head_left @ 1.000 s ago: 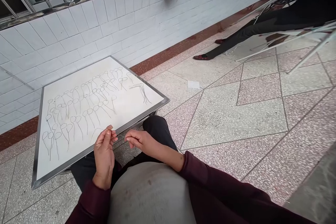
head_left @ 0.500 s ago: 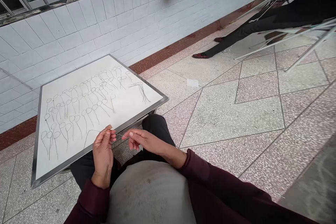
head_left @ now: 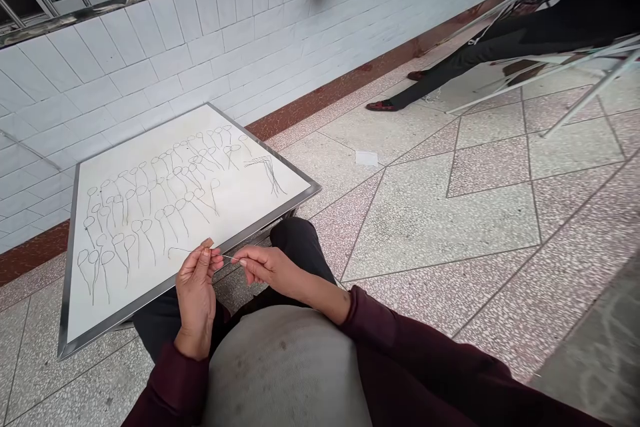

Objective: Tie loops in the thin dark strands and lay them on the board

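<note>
A thin wire [head_left: 228,256] runs between my two hands over my lap, at the near edge of the white board. My left hand [head_left: 197,280] pinches it between thumb and fingertips, and one end sticks out leftward over the board. At the index finger of that hand shows a small tan patch [head_left: 208,242], perhaps tape. My right hand [head_left: 270,269] is closed on the other end. Rows of looped wires with long tails [head_left: 143,225] lie on the board. A bundle of straight or bent wires [head_left: 270,170] rests near its right corner.
The metal-edged white tabletop [head_left: 250,213] stands in front of me by a tiled wall [head_left: 200,47]. A scrap of white paper [head_left: 367,158] lies on the floor. Another person's legs [head_left: 450,70] and a white metal frame [head_left: 590,100] are at upper right.
My right hand's fingers have closed on the wire. The wire's free end left of my left hand has swung up and shows shorter.
</note>
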A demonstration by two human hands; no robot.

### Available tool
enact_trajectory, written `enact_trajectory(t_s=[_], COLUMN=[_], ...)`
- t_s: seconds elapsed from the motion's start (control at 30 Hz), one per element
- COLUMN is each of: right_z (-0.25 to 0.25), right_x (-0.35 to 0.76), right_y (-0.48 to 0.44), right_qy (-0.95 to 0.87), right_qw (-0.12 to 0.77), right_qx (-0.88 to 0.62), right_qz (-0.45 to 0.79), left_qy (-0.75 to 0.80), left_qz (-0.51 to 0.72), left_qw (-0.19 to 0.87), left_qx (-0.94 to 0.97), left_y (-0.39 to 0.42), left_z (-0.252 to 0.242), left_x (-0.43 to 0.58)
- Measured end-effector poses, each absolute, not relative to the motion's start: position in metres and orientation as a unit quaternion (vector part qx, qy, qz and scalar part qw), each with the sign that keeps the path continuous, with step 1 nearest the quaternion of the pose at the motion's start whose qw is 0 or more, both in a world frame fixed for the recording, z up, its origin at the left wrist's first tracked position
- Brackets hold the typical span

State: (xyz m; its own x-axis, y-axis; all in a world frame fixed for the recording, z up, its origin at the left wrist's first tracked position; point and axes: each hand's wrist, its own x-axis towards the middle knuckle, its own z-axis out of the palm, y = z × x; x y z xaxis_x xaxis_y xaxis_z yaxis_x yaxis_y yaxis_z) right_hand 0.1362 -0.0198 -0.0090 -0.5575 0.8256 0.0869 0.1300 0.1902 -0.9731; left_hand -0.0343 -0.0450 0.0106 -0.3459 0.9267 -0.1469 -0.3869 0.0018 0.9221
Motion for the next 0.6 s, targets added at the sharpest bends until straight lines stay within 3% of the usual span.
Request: enact_trajectory(t_s=[0.4, 0.6], right_z=[-0.0047, -0.0094], right_x=[0.1373, 0.1365], right_y=[-0.0221, -0.0214], right_qy=[-0.726, -0.662], right_qw=[0.341, 0.341], right_qx=[-0.351, -0.305], right_qz=[0.484, 0.594], left_qy=[0.504, 0.497], left_qz=[0.652, 0.659], left_qw=[0.503, 0.498], left_qx=[0.261, 0.267], left_y=[-0.0459, -0.0454], left_z=[0.0145, 0.0172], left_x=[-0.0344, -0.0371])
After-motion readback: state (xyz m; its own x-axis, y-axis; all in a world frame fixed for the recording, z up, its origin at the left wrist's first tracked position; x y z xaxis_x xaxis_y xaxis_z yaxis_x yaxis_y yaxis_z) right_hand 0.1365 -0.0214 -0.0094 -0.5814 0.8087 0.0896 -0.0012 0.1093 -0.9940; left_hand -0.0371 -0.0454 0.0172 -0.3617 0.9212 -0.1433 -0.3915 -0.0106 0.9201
